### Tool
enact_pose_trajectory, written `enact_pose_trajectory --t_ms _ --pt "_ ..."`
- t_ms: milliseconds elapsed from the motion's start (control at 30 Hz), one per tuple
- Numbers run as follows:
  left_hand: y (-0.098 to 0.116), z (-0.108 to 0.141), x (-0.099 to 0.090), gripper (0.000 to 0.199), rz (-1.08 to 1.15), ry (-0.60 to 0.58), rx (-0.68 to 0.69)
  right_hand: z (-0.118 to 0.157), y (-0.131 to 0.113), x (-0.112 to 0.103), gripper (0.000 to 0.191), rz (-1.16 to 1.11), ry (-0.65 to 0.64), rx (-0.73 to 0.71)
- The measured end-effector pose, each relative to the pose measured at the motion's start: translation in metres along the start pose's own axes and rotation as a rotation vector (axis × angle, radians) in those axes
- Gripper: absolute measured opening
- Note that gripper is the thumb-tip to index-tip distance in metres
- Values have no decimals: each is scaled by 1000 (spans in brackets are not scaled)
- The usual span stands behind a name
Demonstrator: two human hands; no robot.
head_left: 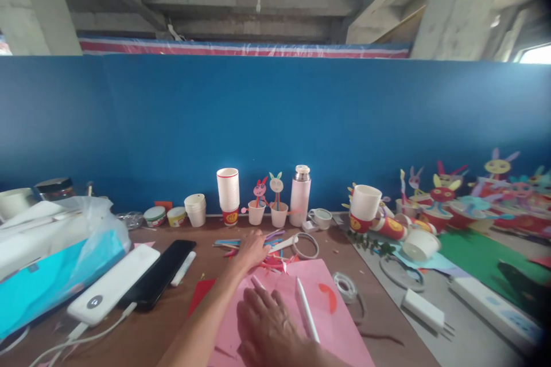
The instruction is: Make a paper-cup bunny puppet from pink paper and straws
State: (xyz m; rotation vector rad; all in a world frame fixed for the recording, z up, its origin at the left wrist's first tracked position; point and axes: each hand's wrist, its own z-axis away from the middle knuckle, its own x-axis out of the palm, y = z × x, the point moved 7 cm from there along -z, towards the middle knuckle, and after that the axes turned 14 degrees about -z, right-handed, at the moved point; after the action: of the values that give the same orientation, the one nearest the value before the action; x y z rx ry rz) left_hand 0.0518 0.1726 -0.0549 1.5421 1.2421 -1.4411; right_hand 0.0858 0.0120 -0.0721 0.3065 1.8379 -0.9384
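Pink paper (313, 275), brown table (202, 255), blue partition (267, 114)

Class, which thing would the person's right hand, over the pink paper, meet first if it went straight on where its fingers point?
The right hand would probably meet the left forearm, which crosses just ahead; depth is unclear, so it might pass beneath.

A craft workshop: concrete beams (249, 0), blue partition (241, 114), rabbit-eared cup figures (279, 213), pink paper (336, 330)

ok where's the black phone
In the head view, the black phone lies on the brown table, left of the left hand, just right of the white power bank.
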Motion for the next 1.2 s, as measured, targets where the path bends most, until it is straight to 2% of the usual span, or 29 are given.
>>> enact_pose_trajectory --t_ms 200,433,633,733,833,933,1000,1200 --pt "1 4 -3 27 73 6 25 2 -4 -1 48 18 33 -1" --pt "-1 6 -3 26 168 -1 52 0 -2 3 51 1 -7 13" --pt "-6 2 -4 34 260 64 49 3 -4 -1 49 -11 -12 15" --pt "-18 -1 -16 37 318 125 26 2 -3 0 47 -13 -3 30" --pt "-33 1 -36 33 395 182 -9 -1 -1 0 46 -16 21 49" --pt "-43 8 -53 32 480 208 -33 -5 6 2 49 -30 19 87" --pt "-46 15 -57 32 528 220 -53 -7 10 3 50 -38 15 111" --pt "-35 31 -43 31 608 248 -80 -8 13 4 50 -9 18 135"
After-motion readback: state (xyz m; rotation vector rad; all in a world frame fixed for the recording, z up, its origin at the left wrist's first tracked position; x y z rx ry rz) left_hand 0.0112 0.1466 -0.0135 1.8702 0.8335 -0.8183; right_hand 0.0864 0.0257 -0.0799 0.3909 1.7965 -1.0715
